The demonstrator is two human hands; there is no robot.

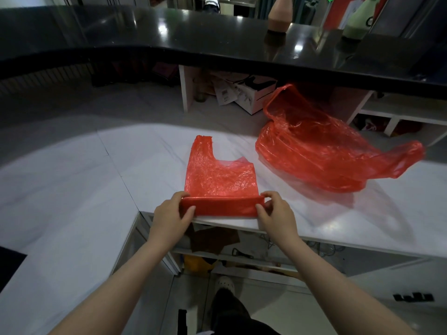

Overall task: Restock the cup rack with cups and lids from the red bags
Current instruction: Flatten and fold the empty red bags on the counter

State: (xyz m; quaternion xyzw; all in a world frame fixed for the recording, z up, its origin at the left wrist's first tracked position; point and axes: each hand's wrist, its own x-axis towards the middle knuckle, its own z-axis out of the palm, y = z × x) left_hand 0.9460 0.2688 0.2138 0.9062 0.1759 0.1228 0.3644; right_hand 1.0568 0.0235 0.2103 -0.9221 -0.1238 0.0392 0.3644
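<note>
A flattened red plastic bag (219, 176) lies on the white marble counter (72, 180) near its front edge, handles pointing away from me. Its near end is rolled into a tight band. My left hand (169, 217) pinches the left end of that roll between thumb and fingers. My right hand (278, 215) pinches the right end the same way. A second, larger red bag (321, 146) lies crumpled and puffed up to the right, mouth open toward the back. No cups, lids or cup rack are in view.
A raised black glossy bar top (217, 42) runs along the back, with a pink vase (280, 14) and a green bottle (358, 19) on it. Under it are white cubbies (186, 93) with boxes and papers. Open shelves and the floor show below the counter edge.
</note>
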